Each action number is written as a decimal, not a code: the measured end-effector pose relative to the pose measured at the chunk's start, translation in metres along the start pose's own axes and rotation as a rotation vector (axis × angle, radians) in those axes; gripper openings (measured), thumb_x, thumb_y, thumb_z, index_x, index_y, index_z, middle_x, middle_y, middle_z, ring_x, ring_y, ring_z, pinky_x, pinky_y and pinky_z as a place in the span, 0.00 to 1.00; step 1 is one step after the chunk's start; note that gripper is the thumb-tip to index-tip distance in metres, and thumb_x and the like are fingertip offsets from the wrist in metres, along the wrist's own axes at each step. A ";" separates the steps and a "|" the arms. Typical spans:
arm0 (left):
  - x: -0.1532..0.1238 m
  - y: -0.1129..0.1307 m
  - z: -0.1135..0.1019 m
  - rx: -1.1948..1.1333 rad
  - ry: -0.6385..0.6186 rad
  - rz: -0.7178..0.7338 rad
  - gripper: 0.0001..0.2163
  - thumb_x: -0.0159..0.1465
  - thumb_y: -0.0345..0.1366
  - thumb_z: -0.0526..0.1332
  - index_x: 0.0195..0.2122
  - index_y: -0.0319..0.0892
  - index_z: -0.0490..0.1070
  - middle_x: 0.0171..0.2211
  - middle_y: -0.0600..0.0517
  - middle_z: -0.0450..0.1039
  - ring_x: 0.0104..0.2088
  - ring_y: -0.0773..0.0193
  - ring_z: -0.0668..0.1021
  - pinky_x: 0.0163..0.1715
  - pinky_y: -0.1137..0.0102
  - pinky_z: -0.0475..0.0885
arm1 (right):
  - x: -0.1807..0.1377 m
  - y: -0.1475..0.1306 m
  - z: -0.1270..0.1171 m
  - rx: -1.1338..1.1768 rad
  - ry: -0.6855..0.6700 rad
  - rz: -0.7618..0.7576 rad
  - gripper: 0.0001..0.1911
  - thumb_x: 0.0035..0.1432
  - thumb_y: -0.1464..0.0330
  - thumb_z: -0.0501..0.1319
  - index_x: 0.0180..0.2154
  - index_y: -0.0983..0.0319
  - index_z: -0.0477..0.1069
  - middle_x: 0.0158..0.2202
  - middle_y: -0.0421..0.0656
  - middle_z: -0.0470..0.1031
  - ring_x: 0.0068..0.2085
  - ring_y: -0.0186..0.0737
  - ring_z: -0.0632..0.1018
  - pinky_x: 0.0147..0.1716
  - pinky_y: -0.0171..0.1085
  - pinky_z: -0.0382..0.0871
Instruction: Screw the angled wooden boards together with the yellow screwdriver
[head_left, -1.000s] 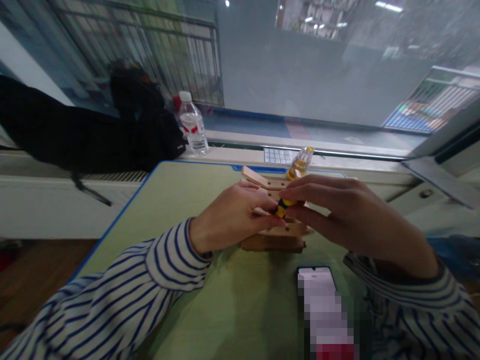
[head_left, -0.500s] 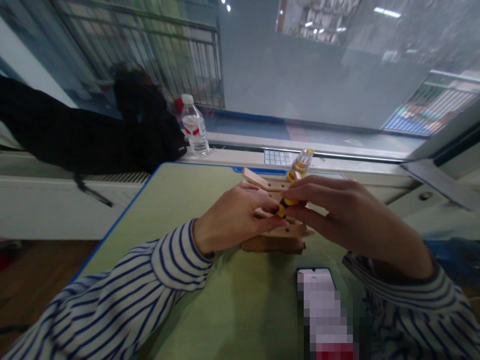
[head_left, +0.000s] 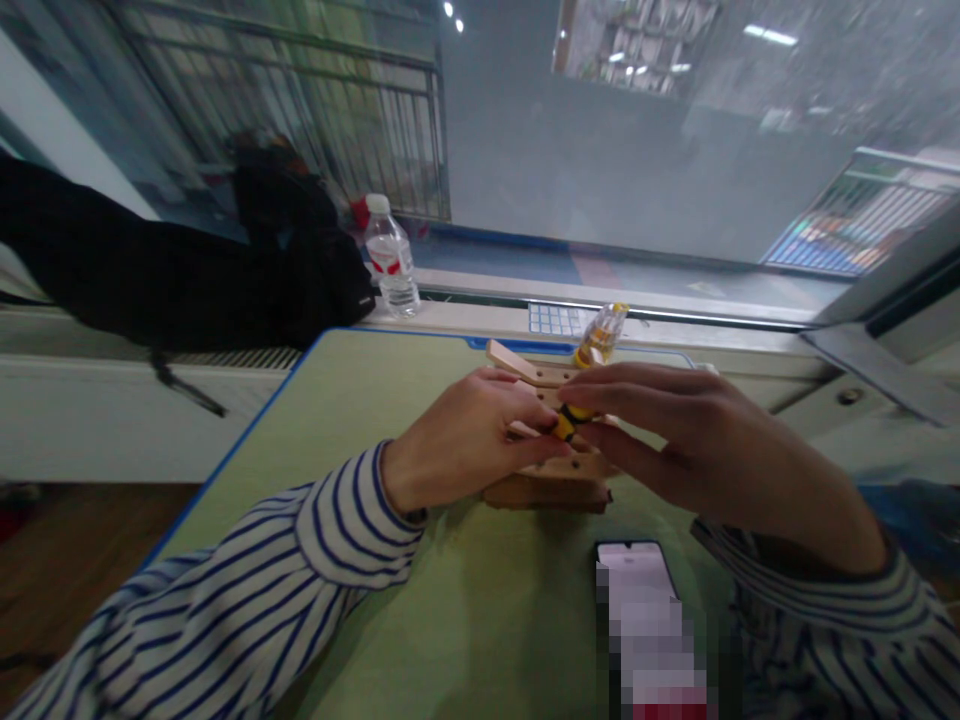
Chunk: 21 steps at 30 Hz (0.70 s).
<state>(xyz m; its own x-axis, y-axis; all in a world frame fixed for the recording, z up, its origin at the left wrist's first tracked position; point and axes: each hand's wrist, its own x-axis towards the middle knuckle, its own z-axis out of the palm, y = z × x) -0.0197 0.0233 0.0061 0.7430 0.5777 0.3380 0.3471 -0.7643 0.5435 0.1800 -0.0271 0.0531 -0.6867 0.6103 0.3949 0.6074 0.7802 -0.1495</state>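
Note:
A short yellow-and-black screwdriver (head_left: pixel 565 424) is held slantwise between both hands; its tip is out of sight. My left hand (head_left: pixel 480 435) pinches the lower end of its handle with thumb and finger, and lies over the left part of a small wooden assembly (head_left: pixel 551 491). From the right, my right hand (head_left: pixel 667 430) has its fingers and thumb closed around the upper end of the handle. Light wooden slats with round holes show between and behind the hands. The darker wooden base rests on the green table (head_left: pixel 397 390).
A phone (head_left: pixel 637 570) lies on the table in front of the assembly, its screen pixelated. Behind stands a clear bottle with a yellow cap (head_left: pixel 606 330). A water bottle (head_left: pixel 391 265) and a black bag (head_left: pixel 300 270) are on the sill by the window.
My right hand's fingers have shifted slightly around the screwdriver handle, whose yellow shows a bit differently. My left hand stays in place on the assembly.

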 end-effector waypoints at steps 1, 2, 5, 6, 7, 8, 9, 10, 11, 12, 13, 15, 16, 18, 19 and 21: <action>0.000 0.000 0.000 -0.001 -0.003 0.001 0.06 0.60 0.38 0.61 0.33 0.45 0.76 0.36 0.55 0.77 0.41 0.65 0.76 0.51 0.66 0.63 | 0.000 0.000 0.000 0.003 -0.002 -0.007 0.12 0.62 0.71 0.54 0.46 0.62 0.71 0.49 0.45 0.74 0.47 0.36 0.75 0.45 0.35 0.68; 0.000 -0.001 -0.001 -0.001 -0.006 0.002 0.06 0.61 0.38 0.61 0.34 0.45 0.76 0.36 0.55 0.77 0.41 0.65 0.76 0.51 0.66 0.63 | 0.001 -0.001 0.000 0.006 0.001 -0.011 0.12 0.62 0.71 0.54 0.45 0.62 0.71 0.49 0.45 0.74 0.47 0.36 0.75 0.45 0.35 0.68; 0.000 -0.002 -0.002 -0.012 -0.036 0.004 0.06 0.61 0.37 0.61 0.34 0.45 0.77 0.36 0.53 0.77 0.40 0.64 0.76 0.50 0.66 0.64 | 0.002 -0.002 0.000 0.017 0.000 -0.007 0.11 0.62 0.71 0.54 0.44 0.63 0.71 0.49 0.44 0.74 0.47 0.35 0.75 0.46 0.33 0.68; 0.000 -0.002 -0.003 -0.018 -0.047 0.006 0.06 0.61 0.37 0.60 0.35 0.45 0.77 0.36 0.53 0.77 0.40 0.64 0.76 0.49 0.66 0.65 | 0.002 -0.002 -0.001 0.022 -0.003 -0.003 0.11 0.62 0.71 0.54 0.45 0.62 0.71 0.48 0.44 0.74 0.47 0.35 0.75 0.46 0.33 0.68; 0.000 -0.002 -0.003 -0.026 -0.055 0.007 0.06 0.61 0.37 0.60 0.35 0.45 0.77 0.36 0.53 0.77 0.40 0.64 0.76 0.48 0.67 0.65 | 0.002 -0.002 -0.001 0.024 -0.008 0.005 0.11 0.62 0.71 0.54 0.45 0.62 0.71 0.48 0.44 0.74 0.46 0.35 0.75 0.45 0.33 0.68; 0.000 -0.003 -0.003 -0.034 -0.060 0.009 0.07 0.61 0.38 0.60 0.35 0.45 0.77 0.36 0.53 0.77 0.41 0.64 0.76 0.48 0.67 0.66 | 0.002 -0.002 0.000 0.025 -0.010 0.013 0.11 0.62 0.71 0.54 0.44 0.62 0.71 0.47 0.44 0.75 0.45 0.35 0.75 0.45 0.34 0.68; 0.000 -0.003 -0.004 -0.040 -0.063 0.010 0.07 0.61 0.38 0.60 0.36 0.45 0.76 0.37 0.53 0.77 0.41 0.64 0.76 0.47 0.68 0.66 | 0.001 -0.002 0.000 0.026 -0.011 0.021 0.11 0.62 0.71 0.54 0.44 0.62 0.71 0.46 0.43 0.75 0.45 0.35 0.75 0.44 0.34 0.68; 0.000 -0.003 -0.003 -0.044 -0.065 0.011 0.07 0.61 0.38 0.60 0.35 0.45 0.76 0.37 0.53 0.77 0.41 0.64 0.75 0.47 0.68 0.66 | 0.001 -0.002 0.000 0.025 -0.011 0.028 0.10 0.62 0.71 0.55 0.44 0.62 0.71 0.45 0.43 0.75 0.44 0.36 0.75 0.43 0.34 0.68; 0.000 -0.004 -0.003 -0.045 -0.065 0.014 0.07 0.61 0.38 0.60 0.35 0.45 0.76 0.37 0.53 0.77 0.41 0.64 0.75 0.46 0.68 0.66 | 0.001 -0.002 0.000 0.025 -0.013 0.035 0.10 0.61 0.71 0.55 0.44 0.62 0.71 0.45 0.43 0.75 0.43 0.36 0.75 0.42 0.34 0.68; 0.000 -0.005 -0.003 -0.043 -0.067 0.018 0.07 0.62 0.39 0.60 0.35 0.45 0.76 0.36 0.53 0.77 0.41 0.64 0.75 0.46 0.68 0.66 | 0.001 -0.002 0.000 0.027 -0.020 0.040 0.10 0.61 0.71 0.55 0.44 0.62 0.71 0.45 0.43 0.75 0.43 0.36 0.75 0.42 0.34 0.68; 0.000 -0.005 -0.003 -0.037 -0.070 0.021 0.07 0.62 0.38 0.60 0.36 0.45 0.76 0.36 0.53 0.76 0.41 0.64 0.75 0.46 0.68 0.66 | 0.001 -0.002 0.000 0.030 -0.025 0.045 0.11 0.61 0.71 0.56 0.45 0.62 0.70 0.45 0.43 0.75 0.44 0.36 0.75 0.43 0.34 0.68; 0.000 -0.007 -0.002 -0.019 -0.078 0.030 0.07 0.62 0.37 0.59 0.37 0.45 0.76 0.35 0.53 0.76 0.40 0.65 0.75 0.47 0.68 0.66 | 0.001 -0.002 0.001 0.033 -0.040 0.057 0.11 0.61 0.71 0.56 0.45 0.62 0.70 0.45 0.43 0.75 0.44 0.35 0.75 0.43 0.34 0.67; 0.000 -0.007 -0.002 -0.009 -0.082 0.034 0.07 0.62 0.37 0.59 0.37 0.45 0.76 0.34 0.53 0.76 0.39 0.65 0.75 0.47 0.68 0.66 | 0.002 -0.002 0.001 0.034 -0.044 0.059 0.10 0.61 0.71 0.56 0.45 0.62 0.70 0.44 0.43 0.75 0.43 0.35 0.75 0.43 0.34 0.67; 0.000 -0.008 -0.003 0.008 -0.090 0.039 0.07 0.62 0.36 0.59 0.37 0.44 0.76 0.33 0.53 0.76 0.38 0.65 0.75 0.47 0.68 0.66 | 0.002 -0.003 0.001 0.029 -0.046 0.064 0.10 0.62 0.70 0.55 0.43 0.62 0.71 0.43 0.43 0.75 0.43 0.36 0.75 0.43 0.34 0.67; 0.000 -0.008 -0.003 0.012 -0.095 0.041 0.07 0.62 0.36 0.58 0.37 0.44 0.76 0.33 0.53 0.76 0.38 0.65 0.75 0.47 0.68 0.66 | 0.002 -0.003 0.001 0.026 -0.048 0.065 0.09 0.62 0.69 0.55 0.43 0.62 0.71 0.43 0.43 0.75 0.43 0.36 0.75 0.42 0.34 0.67; -0.001 -0.007 -0.004 0.007 -0.101 0.039 0.07 0.63 0.36 0.58 0.36 0.44 0.76 0.33 0.53 0.75 0.39 0.65 0.75 0.46 0.69 0.66 | 0.001 -0.003 0.001 0.019 -0.048 0.071 0.10 0.62 0.68 0.55 0.42 0.62 0.71 0.42 0.44 0.75 0.42 0.36 0.75 0.42 0.35 0.67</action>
<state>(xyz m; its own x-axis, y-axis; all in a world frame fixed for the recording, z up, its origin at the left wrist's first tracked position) -0.0246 0.0290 0.0049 0.8100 0.5156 0.2794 0.3202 -0.7881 0.5257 0.1770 -0.0285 0.0532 -0.6612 0.6694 0.3388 0.6476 0.7372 -0.1926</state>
